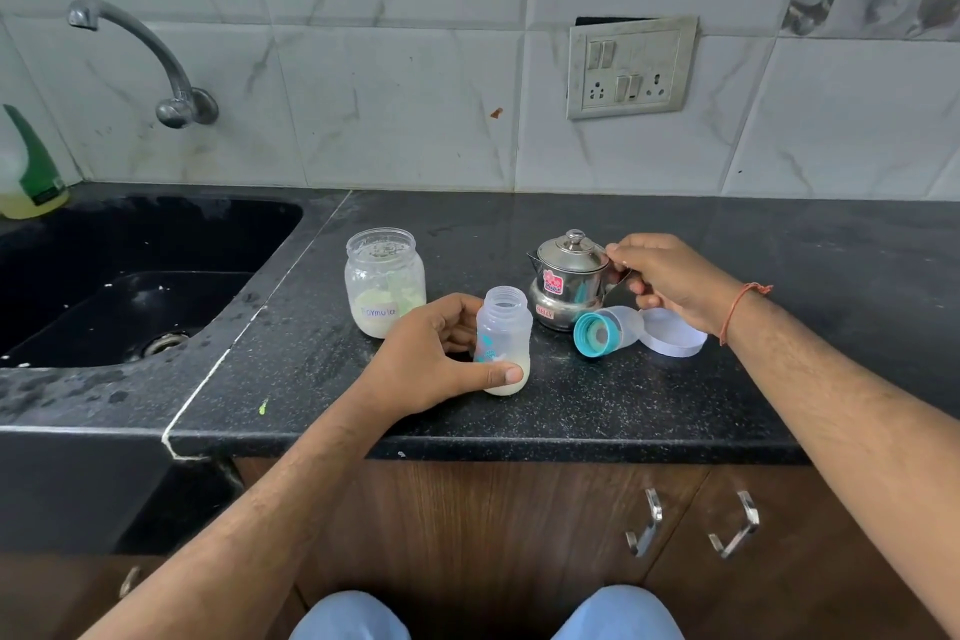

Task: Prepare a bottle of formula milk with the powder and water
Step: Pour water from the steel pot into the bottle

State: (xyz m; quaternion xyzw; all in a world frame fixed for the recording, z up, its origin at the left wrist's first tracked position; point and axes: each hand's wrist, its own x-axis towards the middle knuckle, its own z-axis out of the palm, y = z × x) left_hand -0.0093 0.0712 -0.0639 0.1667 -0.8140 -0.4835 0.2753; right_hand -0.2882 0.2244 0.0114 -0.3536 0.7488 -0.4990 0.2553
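Observation:
A clear baby bottle [503, 327] stands upright and uncapped on the black counter [597, 411], with pale powder at its bottom. My left hand [431, 359] is wrapped around its lower part. Just behind it to the right stands a small steel pot [566, 283] with a lid and spout. My right hand [670, 276] grips the pot's handle. The bottle's teal ring with its clear cap [602, 330] lies on its side in front of the pot. An open glass jar [384, 281] labelled formula holds powder and a green scoop.
A white jar lid [675, 333] lies flat under my right wrist. A black sink [114, 276] with a wall tap [156, 62] is at the left, and a green-topped soap bottle [31, 172] stands in its far corner. A socket plate [631, 65] is on the tiled wall.

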